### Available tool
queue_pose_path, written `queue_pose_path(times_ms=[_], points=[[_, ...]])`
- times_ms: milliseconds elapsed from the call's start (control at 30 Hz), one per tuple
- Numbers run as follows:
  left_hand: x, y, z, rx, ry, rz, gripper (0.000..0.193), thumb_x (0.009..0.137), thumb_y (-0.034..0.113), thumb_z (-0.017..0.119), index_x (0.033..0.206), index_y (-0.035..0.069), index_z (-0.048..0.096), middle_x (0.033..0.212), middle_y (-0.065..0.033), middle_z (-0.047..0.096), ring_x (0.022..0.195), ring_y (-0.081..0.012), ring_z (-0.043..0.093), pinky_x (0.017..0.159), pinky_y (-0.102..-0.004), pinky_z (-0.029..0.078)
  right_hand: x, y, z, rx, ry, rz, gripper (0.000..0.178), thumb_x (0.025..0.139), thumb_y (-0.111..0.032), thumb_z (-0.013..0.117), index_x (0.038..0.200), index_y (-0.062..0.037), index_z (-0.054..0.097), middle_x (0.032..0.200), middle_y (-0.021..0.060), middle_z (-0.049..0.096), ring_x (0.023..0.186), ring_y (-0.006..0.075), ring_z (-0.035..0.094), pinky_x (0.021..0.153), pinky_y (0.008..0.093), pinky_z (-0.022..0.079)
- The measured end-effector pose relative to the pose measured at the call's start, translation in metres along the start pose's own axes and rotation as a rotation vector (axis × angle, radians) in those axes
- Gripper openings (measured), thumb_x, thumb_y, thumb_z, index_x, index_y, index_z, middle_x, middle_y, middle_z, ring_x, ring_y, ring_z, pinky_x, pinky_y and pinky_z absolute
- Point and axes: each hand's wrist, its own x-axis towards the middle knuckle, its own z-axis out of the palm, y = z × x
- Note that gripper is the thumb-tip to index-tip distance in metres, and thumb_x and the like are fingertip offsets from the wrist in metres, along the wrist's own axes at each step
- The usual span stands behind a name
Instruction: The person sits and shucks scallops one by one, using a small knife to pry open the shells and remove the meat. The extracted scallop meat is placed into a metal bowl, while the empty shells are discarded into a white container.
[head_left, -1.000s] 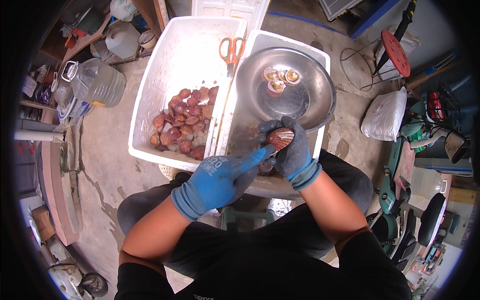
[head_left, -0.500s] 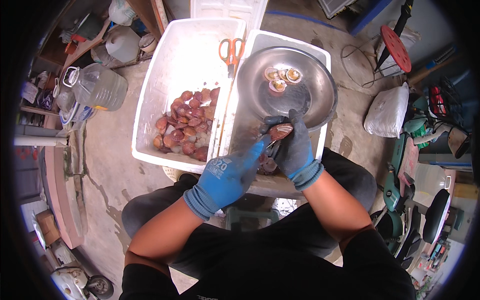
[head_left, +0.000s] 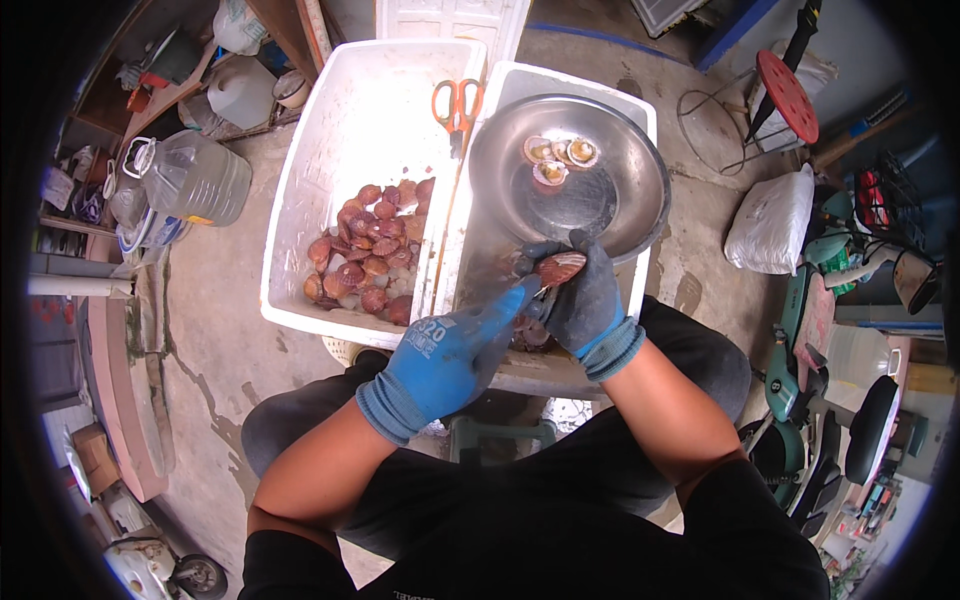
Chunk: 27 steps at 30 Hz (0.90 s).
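Note:
A reddish-brown scallop (head_left: 561,267) is pinched in my right hand (head_left: 592,305), which wears a blue glove with a dark grey palm. My left hand (head_left: 448,350), gloved the same way, is closed with its fingertips against the shell's near left edge; whatever it grips is hidden. Just beyond my hands a round steel basin (head_left: 642,215) rests on a white foam box (head_left: 625,83). Several opened scallops (head_left: 550,172) lie in the basin, pale flesh showing. Below my hands, partly covered, more shells sit inside that box.
To the left stands a second white foam box (head_left: 335,110) with a heap of reddish scallops (head_left: 370,245) and ice. Orange-handled scissors (head_left: 457,112) lie across its right rim. Further out are a large plastic water bottle (head_left: 205,180), a white sack (head_left: 770,220) and a green scooter (head_left: 790,340).
The scallop has turned slightly in my right hand, showing more of its ribbed outer side. My left hand has shifted a little left and down. The opened scallops stay in place.

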Motion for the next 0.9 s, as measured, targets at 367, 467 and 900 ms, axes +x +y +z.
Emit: queue_pose_path(times_ms=[367,467,900], points=[[0.002,-0.003,0.003,0.103,-0.056,-0.106,0.071,0.099,0.012,0.063,0.162,0.001,0.03,0.092,-0.0228,0.071,0.068,-0.0373,0.07,0.06,-0.0468,0.056,-0.004,0.011,0.03,-0.217,0.037,-0.042,0.056,0.11,-0.05,0.041,0.113,0.001,0.064,0.104,0.0166,0.07,0.09,0.0278,0.072,0.08,0.0463,0.063],[0.006,-0.004,0.002,0.117,-0.088,-0.149,0.074,0.099,0.015,0.062,0.161,-0.001,0.025,0.099,-0.0254,0.072,0.074,-0.0393,0.073,0.062,-0.0481,0.058,-0.01,0.016,0.038,-0.335,-0.005,-0.052,0.051,0.111,-0.049,0.042,0.117,-0.0018,0.062,0.108,0.0138,0.067,0.091,0.0244,0.07,0.081,0.0455,0.063],[0.011,-0.011,0.013,0.185,-0.164,-0.254,0.074,0.101,0.018,0.06,0.161,-0.007,0.025,0.098,-0.0264,0.071,0.073,-0.0395,0.072,0.064,-0.0469,0.058,-0.013,0.028,0.026,-0.736,0.151,-0.242,0.047,0.109,-0.049,0.053,0.128,-0.0067,0.062,0.113,0.0029,0.065,0.093,0.0117,0.064,0.079,0.0283,0.057]])
